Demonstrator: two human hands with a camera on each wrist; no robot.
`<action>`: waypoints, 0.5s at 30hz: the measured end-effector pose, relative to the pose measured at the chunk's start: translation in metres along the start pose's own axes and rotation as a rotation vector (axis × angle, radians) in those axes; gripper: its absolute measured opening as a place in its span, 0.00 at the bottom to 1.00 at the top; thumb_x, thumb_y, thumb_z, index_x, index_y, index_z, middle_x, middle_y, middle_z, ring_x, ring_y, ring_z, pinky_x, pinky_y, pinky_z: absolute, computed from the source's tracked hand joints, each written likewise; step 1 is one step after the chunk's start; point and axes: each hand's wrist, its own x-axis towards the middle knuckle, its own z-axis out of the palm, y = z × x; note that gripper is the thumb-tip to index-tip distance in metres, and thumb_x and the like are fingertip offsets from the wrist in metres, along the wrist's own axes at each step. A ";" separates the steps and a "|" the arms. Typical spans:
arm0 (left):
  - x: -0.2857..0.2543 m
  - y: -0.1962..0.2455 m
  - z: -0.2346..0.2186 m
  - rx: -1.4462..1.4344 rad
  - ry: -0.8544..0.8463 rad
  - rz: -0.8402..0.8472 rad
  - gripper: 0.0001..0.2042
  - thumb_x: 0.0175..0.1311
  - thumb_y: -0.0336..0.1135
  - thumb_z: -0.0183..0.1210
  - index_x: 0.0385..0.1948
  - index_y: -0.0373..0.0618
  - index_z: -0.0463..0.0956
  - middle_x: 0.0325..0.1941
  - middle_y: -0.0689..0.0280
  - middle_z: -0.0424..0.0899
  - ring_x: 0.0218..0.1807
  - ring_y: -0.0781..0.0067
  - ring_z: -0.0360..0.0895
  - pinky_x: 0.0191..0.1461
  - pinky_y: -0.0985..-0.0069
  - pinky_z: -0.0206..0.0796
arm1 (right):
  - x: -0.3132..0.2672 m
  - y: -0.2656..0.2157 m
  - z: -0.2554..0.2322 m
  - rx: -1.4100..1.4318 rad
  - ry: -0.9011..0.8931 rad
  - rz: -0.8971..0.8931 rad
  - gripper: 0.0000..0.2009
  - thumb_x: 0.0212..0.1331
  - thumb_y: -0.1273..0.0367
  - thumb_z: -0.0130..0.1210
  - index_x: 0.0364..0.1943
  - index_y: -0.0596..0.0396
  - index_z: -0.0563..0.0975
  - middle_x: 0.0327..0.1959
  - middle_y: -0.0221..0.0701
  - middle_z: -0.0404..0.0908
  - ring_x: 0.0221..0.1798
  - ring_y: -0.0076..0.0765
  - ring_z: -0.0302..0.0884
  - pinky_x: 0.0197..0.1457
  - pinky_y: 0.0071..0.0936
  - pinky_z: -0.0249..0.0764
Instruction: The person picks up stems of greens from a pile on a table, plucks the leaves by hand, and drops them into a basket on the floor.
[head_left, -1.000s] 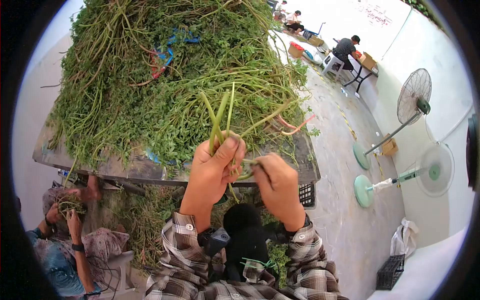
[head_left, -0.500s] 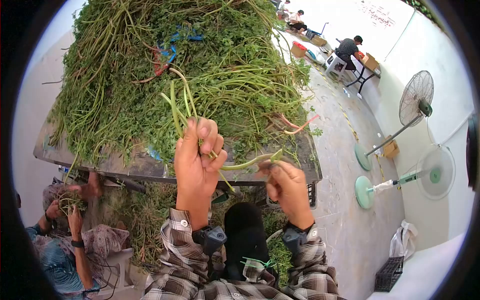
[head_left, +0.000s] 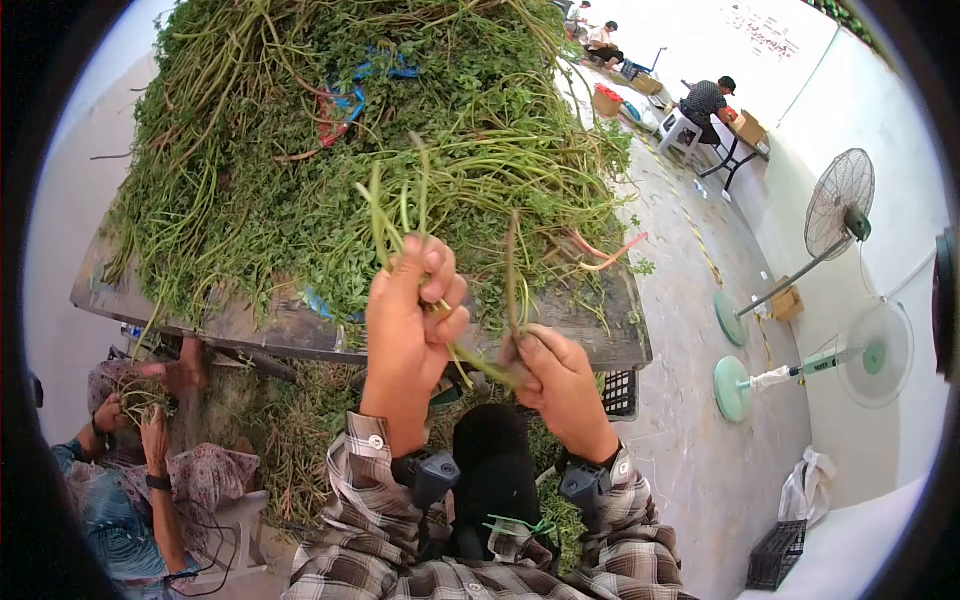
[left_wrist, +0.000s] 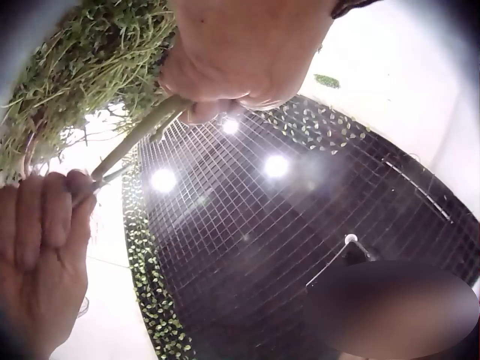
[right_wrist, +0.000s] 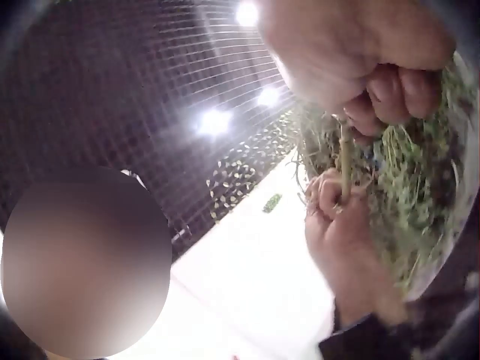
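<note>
In the head view my left hand (head_left: 412, 320) grips a few green stems (head_left: 378, 215) that stick up above its fingers. To its right, my right hand (head_left: 562, 382) pinches a long stem; a brownish length of stem (head_left: 512, 265) rises from its fingertips. A green stretch of stem (head_left: 482, 364) runs between the two hands. Seen from the left wrist, a thick stem (left_wrist: 135, 142) spans from one hand to the other. The right wrist view shows a stem (right_wrist: 346, 161) between both hands. Behind the hands lies a big heap of leafy stalks (head_left: 300, 200).
The heap covers a dark table (head_left: 250, 335), whose near edge runs just beyond my hands. More stalks (head_left: 300, 430) lie under it. A seated person (head_left: 150, 490) handles greens at the left. Two fans (head_left: 840, 205) stand at the right, with a black crate (head_left: 776, 555) lower down.
My hands were close together, then drew apart with a curved stem between them. Now the right hand is slightly nearer the left, and a stem piece points up from it.
</note>
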 end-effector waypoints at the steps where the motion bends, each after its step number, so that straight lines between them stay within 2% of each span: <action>1: 0.001 0.002 -0.003 0.000 0.018 0.050 0.13 0.68 0.43 0.43 0.26 0.48 0.62 0.19 0.76 0.56 0.16 0.90 0.47 0.13 0.89 0.38 | -0.002 0.000 -0.004 -0.061 0.047 -0.063 0.11 0.65 0.64 0.42 0.36 0.58 0.71 0.17 0.21 0.61 0.16 0.14 0.51 0.17 0.13 0.49; 3: 0.000 0.003 -0.003 0.064 0.064 0.058 0.13 0.68 0.44 0.44 0.26 0.48 0.63 0.19 0.77 0.56 0.16 0.89 0.47 0.13 0.88 0.39 | -0.003 -0.004 -0.013 -0.214 0.162 -0.200 0.11 0.65 0.65 0.40 0.35 0.60 0.70 0.14 0.21 0.60 0.14 0.14 0.51 0.17 0.14 0.49; 4: 0.000 0.003 -0.002 0.136 0.101 0.061 0.13 0.67 0.44 0.45 0.26 0.48 0.63 0.19 0.77 0.56 0.16 0.89 0.47 0.13 0.88 0.40 | -0.002 -0.006 -0.014 -0.217 0.161 -0.200 0.11 0.65 0.65 0.40 0.35 0.60 0.70 0.14 0.21 0.60 0.14 0.14 0.51 0.17 0.14 0.49; 6: 0.000 -0.008 -0.002 0.199 0.095 0.033 0.13 0.66 0.45 0.47 0.26 0.48 0.64 0.18 0.77 0.58 0.16 0.90 0.51 0.13 0.89 0.42 | -0.002 -0.010 -0.017 -0.375 0.250 -0.418 0.11 0.66 0.66 0.39 0.36 0.61 0.70 0.13 0.20 0.59 0.14 0.14 0.53 0.17 0.14 0.49; 8: -0.002 -0.022 0.004 0.437 0.061 -0.060 0.12 0.66 0.45 0.48 0.28 0.48 0.67 0.18 0.77 0.62 0.17 0.91 0.54 0.14 0.91 0.44 | -0.003 -0.013 -0.015 -0.443 0.232 -0.448 0.11 0.66 0.67 0.39 0.38 0.61 0.70 0.15 0.20 0.61 0.15 0.14 0.54 0.18 0.13 0.51; 9: -0.002 -0.028 0.005 0.548 0.047 -0.097 0.12 0.66 0.44 0.48 0.31 0.45 0.70 0.19 0.76 0.65 0.19 0.90 0.59 0.17 0.90 0.48 | -0.003 -0.012 -0.010 -0.431 0.239 -0.419 0.11 0.66 0.67 0.39 0.39 0.61 0.70 0.17 0.20 0.62 0.16 0.13 0.55 0.18 0.13 0.52; 10: -0.003 -0.036 0.006 0.546 0.047 -0.097 0.12 0.66 0.44 0.48 0.31 0.45 0.70 0.19 0.76 0.65 0.19 0.90 0.59 0.17 0.90 0.48 | -0.003 -0.011 -0.008 -0.419 0.245 -0.390 0.11 0.66 0.67 0.39 0.40 0.60 0.70 0.18 0.20 0.62 0.18 0.13 0.56 0.19 0.13 0.53; 12: -0.004 -0.052 0.007 0.948 -0.087 0.167 0.12 0.66 0.41 0.49 0.34 0.40 0.70 0.21 0.70 0.70 0.22 0.80 0.68 0.22 0.81 0.57 | -0.002 -0.005 -0.013 -0.370 0.208 -0.372 0.11 0.66 0.66 0.41 0.41 0.59 0.70 0.21 0.20 0.63 0.19 0.13 0.56 0.20 0.13 0.54; 13: -0.003 -0.060 0.005 0.947 -0.089 0.164 0.12 0.66 0.41 0.49 0.34 0.40 0.70 0.21 0.70 0.70 0.22 0.80 0.68 0.22 0.81 0.57 | -0.004 -0.004 -0.014 -0.366 0.254 -0.351 0.12 0.66 0.65 0.41 0.43 0.59 0.71 0.23 0.22 0.65 0.22 0.14 0.59 0.24 0.14 0.57; 15: -0.002 -0.075 0.001 1.234 -0.149 0.468 0.09 0.63 0.34 0.50 0.36 0.37 0.69 0.25 0.58 0.74 0.29 0.59 0.74 0.31 0.70 0.63 | -0.005 -0.002 -0.016 -0.361 0.315 -0.332 0.13 0.66 0.64 0.41 0.44 0.59 0.71 0.25 0.23 0.67 0.24 0.15 0.62 0.27 0.15 0.61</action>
